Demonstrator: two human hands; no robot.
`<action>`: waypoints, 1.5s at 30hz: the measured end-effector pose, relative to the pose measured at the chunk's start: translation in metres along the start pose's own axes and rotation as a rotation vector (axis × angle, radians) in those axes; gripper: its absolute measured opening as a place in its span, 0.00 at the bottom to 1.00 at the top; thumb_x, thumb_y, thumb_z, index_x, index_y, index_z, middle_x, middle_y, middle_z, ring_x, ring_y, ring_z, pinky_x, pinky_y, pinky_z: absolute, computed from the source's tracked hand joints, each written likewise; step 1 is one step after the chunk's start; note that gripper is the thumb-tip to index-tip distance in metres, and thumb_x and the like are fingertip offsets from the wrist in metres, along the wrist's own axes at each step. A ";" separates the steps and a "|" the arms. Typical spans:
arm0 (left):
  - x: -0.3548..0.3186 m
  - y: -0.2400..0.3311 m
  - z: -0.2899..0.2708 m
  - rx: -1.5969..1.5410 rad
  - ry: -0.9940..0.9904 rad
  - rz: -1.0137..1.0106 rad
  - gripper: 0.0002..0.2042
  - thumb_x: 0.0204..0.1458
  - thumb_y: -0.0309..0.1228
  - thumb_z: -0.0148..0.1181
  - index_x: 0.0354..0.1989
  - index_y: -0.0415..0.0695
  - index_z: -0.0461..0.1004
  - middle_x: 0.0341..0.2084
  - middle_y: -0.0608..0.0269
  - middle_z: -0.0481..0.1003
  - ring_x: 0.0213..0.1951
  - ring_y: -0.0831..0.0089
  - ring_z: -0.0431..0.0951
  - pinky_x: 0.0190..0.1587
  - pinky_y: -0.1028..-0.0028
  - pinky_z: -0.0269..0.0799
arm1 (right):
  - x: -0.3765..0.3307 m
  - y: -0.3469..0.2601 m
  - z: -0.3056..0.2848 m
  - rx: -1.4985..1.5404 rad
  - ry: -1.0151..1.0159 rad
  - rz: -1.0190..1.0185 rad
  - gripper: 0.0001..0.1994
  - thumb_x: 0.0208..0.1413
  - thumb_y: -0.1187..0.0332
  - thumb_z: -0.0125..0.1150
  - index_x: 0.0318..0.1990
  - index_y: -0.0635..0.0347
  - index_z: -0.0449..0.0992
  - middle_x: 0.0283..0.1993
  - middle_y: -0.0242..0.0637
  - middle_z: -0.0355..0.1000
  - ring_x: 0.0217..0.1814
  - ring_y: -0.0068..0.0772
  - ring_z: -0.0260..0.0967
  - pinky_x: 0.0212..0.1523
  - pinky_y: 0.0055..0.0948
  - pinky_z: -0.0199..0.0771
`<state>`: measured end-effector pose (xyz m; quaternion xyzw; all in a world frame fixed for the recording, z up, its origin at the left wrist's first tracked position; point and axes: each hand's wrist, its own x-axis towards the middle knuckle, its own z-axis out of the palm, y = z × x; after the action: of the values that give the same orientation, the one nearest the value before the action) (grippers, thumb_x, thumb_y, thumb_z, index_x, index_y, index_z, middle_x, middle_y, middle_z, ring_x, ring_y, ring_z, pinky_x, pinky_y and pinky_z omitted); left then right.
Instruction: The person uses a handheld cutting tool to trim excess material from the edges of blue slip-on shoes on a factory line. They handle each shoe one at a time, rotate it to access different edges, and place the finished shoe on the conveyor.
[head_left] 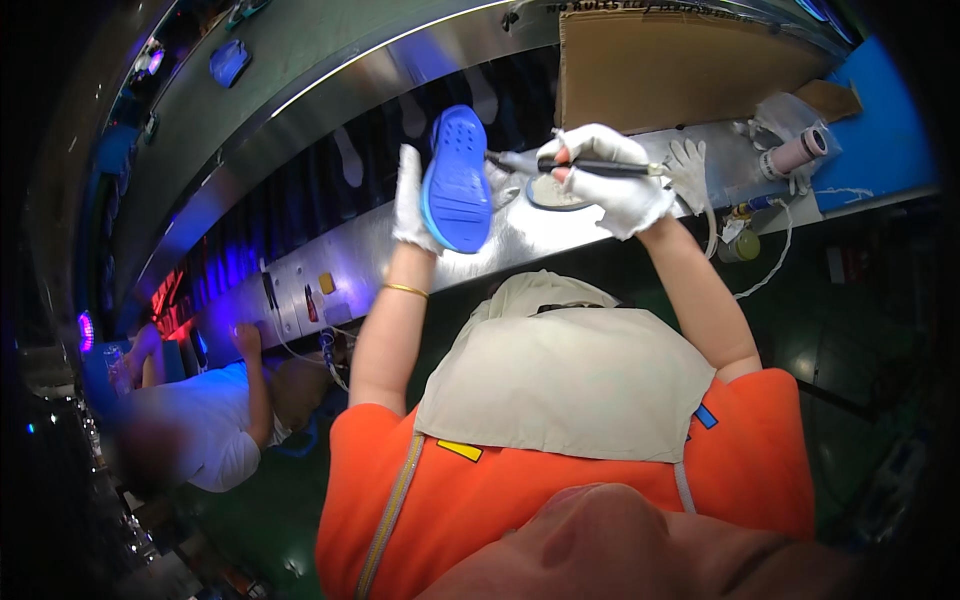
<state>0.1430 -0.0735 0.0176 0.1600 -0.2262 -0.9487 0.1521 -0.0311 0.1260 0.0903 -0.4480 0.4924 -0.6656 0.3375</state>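
My left hand [411, 205], in a white glove, grips a blue shoe sole [458, 185] from beneath, thumb along its left edge and fingertips showing past its right edge. The sole is raised above the metal bench, with holes at its far end and grooves nearer me. My right hand [612, 185], also gloved but with some fingertips bare, is closed around a brush [608, 168] with a dark handle. The brush tip points left at the sole's right edge; whether it touches cannot be made out. Under the brush, a shallow round dish [558, 194] with pale contents sits on the bench.
A spare white glove [688, 172] and a pinkish spool [795, 155] lie on the bench [440, 268] at right. A cardboard sheet [660, 80] stands behind. Pale soles hang or lie beyond the bench, before a conveyor [300, 45]. A co-worker [215, 420] sits at left.
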 end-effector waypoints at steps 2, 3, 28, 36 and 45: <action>0.008 -0.025 0.000 0.032 0.045 0.107 0.30 0.57 0.54 0.49 0.56 0.38 0.66 0.48 0.51 0.73 0.48 0.57 0.76 0.55 0.59 0.70 | -0.005 0.003 0.007 -0.095 0.055 0.005 0.07 0.49 0.78 0.62 0.37 0.60 0.74 0.39 0.34 0.75 0.42 0.20 0.71 0.46 0.23 0.72; -0.001 -0.037 0.026 -0.054 -0.010 0.103 0.28 0.56 0.49 0.51 0.56 0.37 0.66 0.49 0.50 0.73 0.49 0.57 0.75 0.57 0.59 0.69 | -0.005 0.001 0.008 -0.071 0.106 0.027 0.08 0.49 0.79 0.62 0.37 0.61 0.73 0.37 0.34 0.75 0.40 0.20 0.72 0.45 0.23 0.73; 0.019 -0.051 0.068 -0.014 -0.094 0.240 0.45 0.52 0.70 0.29 0.57 0.36 0.63 0.49 0.48 0.72 0.52 0.53 0.72 0.57 0.56 0.67 | -0.009 -0.002 0.026 -0.370 0.087 -0.251 0.07 0.42 0.78 0.64 0.32 0.60 0.76 0.34 0.35 0.74 0.37 0.27 0.73 0.43 0.26 0.74; 0.016 -0.040 0.069 -0.096 -0.085 0.312 0.46 0.47 0.71 0.41 0.58 0.37 0.63 0.49 0.46 0.71 0.52 0.52 0.71 0.60 0.55 0.64 | -0.005 -0.010 0.016 -0.117 -0.029 -0.033 0.06 0.52 0.77 0.61 0.38 0.63 0.75 0.37 0.32 0.73 0.39 0.18 0.71 0.42 0.22 0.73; 0.005 -0.041 0.089 -0.167 -0.275 0.253 0.44 0.51 0.69 0.37 0.64 0.42 0.56 0.57 0.49 0.65 0.58 0.49 0.65 0.62 0.52 0.60 | -0.013 -0.009 0.033 -0.126 0.001 -0.159 0.05 0.53 0.77 0.59 0.37 0.64 0.71 0.40 0.35 0.71 0.38 0.18 0.68 0.42 0.22 0.71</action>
<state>0.0968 -0.0066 0.0729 -0.0140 -0.1837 -0.9504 0.2504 0.0041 0.1281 0.0993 -0.5057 0.4961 -0.6583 0.2545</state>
